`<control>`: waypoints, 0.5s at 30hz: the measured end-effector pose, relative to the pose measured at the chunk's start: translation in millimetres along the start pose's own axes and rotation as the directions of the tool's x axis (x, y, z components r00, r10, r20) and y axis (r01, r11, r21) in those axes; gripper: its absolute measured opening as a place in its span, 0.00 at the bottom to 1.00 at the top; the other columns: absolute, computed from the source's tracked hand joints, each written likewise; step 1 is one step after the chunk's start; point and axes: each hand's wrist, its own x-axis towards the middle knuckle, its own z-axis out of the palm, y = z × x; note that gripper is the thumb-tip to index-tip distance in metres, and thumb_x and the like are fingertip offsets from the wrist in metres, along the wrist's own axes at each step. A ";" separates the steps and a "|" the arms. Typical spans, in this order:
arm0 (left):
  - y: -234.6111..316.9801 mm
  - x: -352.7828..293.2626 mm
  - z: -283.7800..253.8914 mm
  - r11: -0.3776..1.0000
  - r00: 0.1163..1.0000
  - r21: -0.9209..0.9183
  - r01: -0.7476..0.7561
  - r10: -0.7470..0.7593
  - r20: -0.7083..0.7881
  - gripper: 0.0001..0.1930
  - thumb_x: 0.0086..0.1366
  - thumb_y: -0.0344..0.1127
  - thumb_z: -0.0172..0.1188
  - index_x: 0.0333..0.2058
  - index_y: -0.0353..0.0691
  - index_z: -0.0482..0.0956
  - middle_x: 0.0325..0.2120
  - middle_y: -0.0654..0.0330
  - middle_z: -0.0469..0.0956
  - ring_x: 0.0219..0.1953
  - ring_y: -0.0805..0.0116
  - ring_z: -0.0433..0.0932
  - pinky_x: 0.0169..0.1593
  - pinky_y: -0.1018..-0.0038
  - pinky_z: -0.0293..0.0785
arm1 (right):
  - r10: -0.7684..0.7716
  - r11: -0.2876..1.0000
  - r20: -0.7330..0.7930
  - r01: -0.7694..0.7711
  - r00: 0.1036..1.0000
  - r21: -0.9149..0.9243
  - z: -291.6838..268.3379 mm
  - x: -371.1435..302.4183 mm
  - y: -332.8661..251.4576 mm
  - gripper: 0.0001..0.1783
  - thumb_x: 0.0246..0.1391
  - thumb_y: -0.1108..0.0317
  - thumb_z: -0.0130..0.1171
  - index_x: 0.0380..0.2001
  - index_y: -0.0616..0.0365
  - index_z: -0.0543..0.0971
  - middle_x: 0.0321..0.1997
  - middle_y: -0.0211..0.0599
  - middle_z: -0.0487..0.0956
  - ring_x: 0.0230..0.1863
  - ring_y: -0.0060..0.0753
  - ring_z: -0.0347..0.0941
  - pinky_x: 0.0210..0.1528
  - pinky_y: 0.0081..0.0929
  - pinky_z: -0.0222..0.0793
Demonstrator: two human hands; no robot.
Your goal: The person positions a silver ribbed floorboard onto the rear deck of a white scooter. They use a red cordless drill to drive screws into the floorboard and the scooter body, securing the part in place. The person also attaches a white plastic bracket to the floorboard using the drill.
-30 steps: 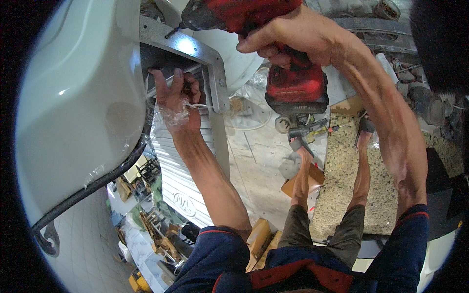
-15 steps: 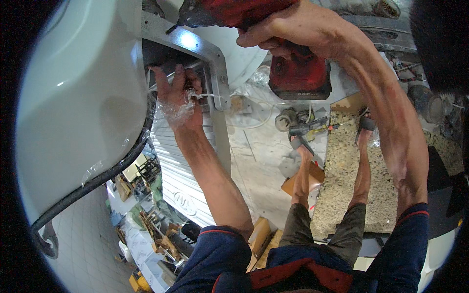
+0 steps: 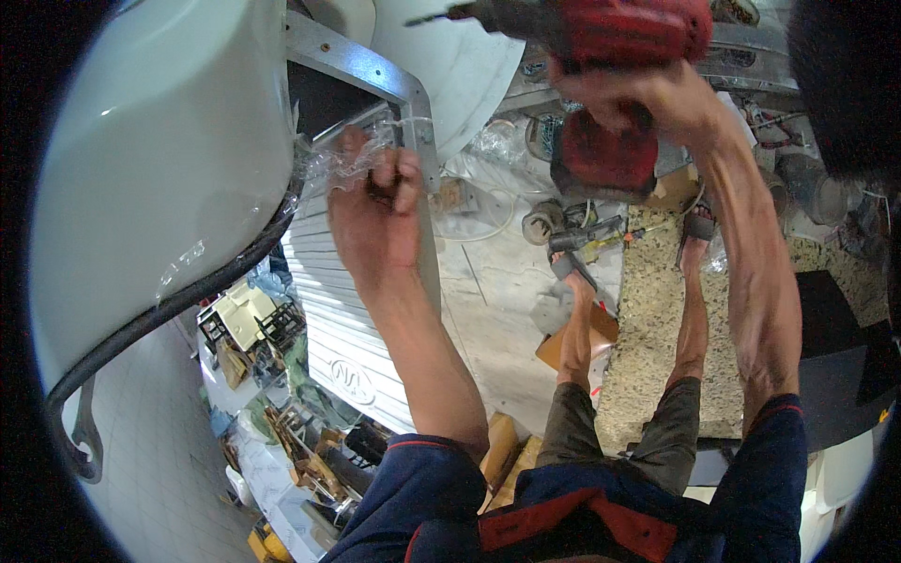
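The red cordless drill (image 3: 633,28) has swung to the right: half a second ago its bit pointed at the metal frame (image 3: 361,68) from close by, and now the bit (image 3: 427,19) hangs well apart from the frame, in front of a pale round panel (image 3: 450,80). The right hand (image 3: 652,98) is closed around the drill's handle, blurred by motion, and has moved right along with it. The left hand (image 3: 375,216) has changed too: its fingers, more spread earlier, are now curled, with clear plastic film (image 3: 352,161) bunched across the fingertips rather than lying over the palm and wrist. Blur hides whether the fingers pinch the film; I cannot tell.

Counted, there is one drill with one battery pack (image 3: 605,159) and one bit. One metal frame shows at least two holes along its upper bar. Below it, behind the left forearm, is one ribbed white panel (image 3: 314,291) with one oval emblem. One glossy white shell (image 3: 169,150) stands to the left, edged by one black rubber strip (image 3: 230,258). Farther down are two sandalled feet, one near an orange-brown box (image 3: 561,347), the other over a speckled slab (image 3: 648,394).
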 end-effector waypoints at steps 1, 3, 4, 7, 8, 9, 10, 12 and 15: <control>-2.2 -3.1 6.8 0.995 0.992 -0.058 0.083 -0.077 0.096 0.09 0.69 0.34 0.61 0.40 0.33 0.77 0.23 0.60 0.69 0.28 0.64 0.71 0.24 0.79 0.64 | 0.064 0.998 -0.012 -0.064 0.998 0.015 -0.8 -11.8 4.5 0.10 0.47 0.66 0.71 0.31 0.57 0.82 0.17 0.24 0.73 0.16 0.17 0.64 0.19 0.22 0.56; -6.7 -6.8 19.1 0.976 0.959 -0.080 0.205 -0.183 0.217 0.11 0.71 0.36 0.57 0.42 0.32 0.77 0.24 0.60 0.68 0.30 0.63 0.72 0.22 0.79 0.64 | 0.141 0.988 -0.031 -0.139 0.989 0.072 1.4 -35.5 13.2 0.12 0.48 0.64 0.72 0.34 0.57 0.83 0.18 0.24 0.74 0.17 0.17 0.64 0.21 0.21 0.56; -9.0 -8.0 23.8 0.974 0.951 -0.057 0.221 -0.203 0.232 0.11 0.72 0.36 0.55 0.43 0.33 0.76 0.24 0.59 0.69 0.30 0.63 0.73 0.22 0.79 0.63 | 0.157 0.982 -0.035 -0.152 0.987 0.114 4.5 -43.8 18.2 0.14 0.48 0.62 0.72 0.36 0.56 0.83 0.19 0.24 0.74 0.18 0.16 0.64 0.21 0.21 0.57; -20.0 -11.6 31.3 0.973 0.941 0.006 0.229 -0.223 0.255 0.12 0.74 0.37 0.50 0.46 0.33 0.75 0.25 0.56 0.73 0.28 0.62 0.75 0.21 0.78 0.63 | 0.219 0.964 -0.071 -0.205 0.973 0.167 9.5 -66.5 27.3 0.15 0.49 0.62 0.73 0.38 0.56 0.83 0.21 0.24 0.75 0.19 0.17 0.65 0.23 0.21 0.58; -25.5 -13.5 31.6 0.978 0.943 0.032 0.204 -0.205 0.261 0.13 0.75 0.37 0.49 0.47 0.33 0.74 0.26 0.55 0.75 0.26 0.62 0.76 0.20 0.78 0.63 | 0.248 0.958 -0.087 -0.231 0.965 0.173 10.3 -72.5 29.3 0.15 0.49 0.62 0.73 0.39 0.56 0.83 0.21 0.24 0.75 0.20 0.17 0.65 0.23 0.21 0.58; -30.6 -14.7 31.3 0.982 0.945 0.057 0.177 -0.186 0.269 0.13 0.75 0.37 0.48 0.47 0.33 0.74 0.26 0.53 0.76 0.25 0.62 0.77 0.19 0.78 0.63 | 0.304 0.947 -0.068 -0.293 0.950 0.128 8.9 -76.7 30.2 0.14 0.50 0.65 0.73 0.39 0.57 0.83 0.22 0.23 0.76 0.20 0.17 0.65 0.23 0.22 0.60; -35.7 -15.8 30.2 0.980 0.945 0.096 0.171 -0.191 0.266 0.13 0.76 0.37 0.48 0.48 0.34 0.73 0.26 0.52 0.77 0.24 0.62 0.77 0.19 0.79 0.63 | 0.279 0.949 -0.057 -0.266 0.959 0.171 9.2 -80.2 31.7 0.14 0.49 0.68 0.72 0.39 0.57 0.82 0.22 0.24 0.76 0.20 0.17 0.65 0.23 0.22 0.59; -45.3 -18.3 27.0 0.972 0.943 0.171 0.164 -0.205 0.260 0.12 0.76 0.38 0.47 0.48 0.35 0.72 0.27 0.50 0.79 0.21 0.62 0.78 0.18 0.79 0.63 | 0.251 0.945 -0.073 -0.228 0.965 0.236 12.6 -86.5 35.0 0.14 0.46 0.75 0.72 0.38 0.59 0.81 0.23 0.27 0.76 0.20 0.18 0.65 0.22 0.21 0.58; -57.5 -18.7 21.4 0.977 0.949 0.120 0.174 -0.199 0.246 0.09 0.74 0.35 0.53 0.43 0.35 0.76 0.27 0.53 0.80 0.21 0.65 0.78 0.18 0.81 0.63 | 0.339 0.919 -0.072 -0.313 0.938 0.241 12.5 -91.8 38.7 0.16 0.44 0.74 0.73 0.39 0.57 0.82 0.25 0.25 0.78 0.21 0.18 0.67 0.23 0.20 0.59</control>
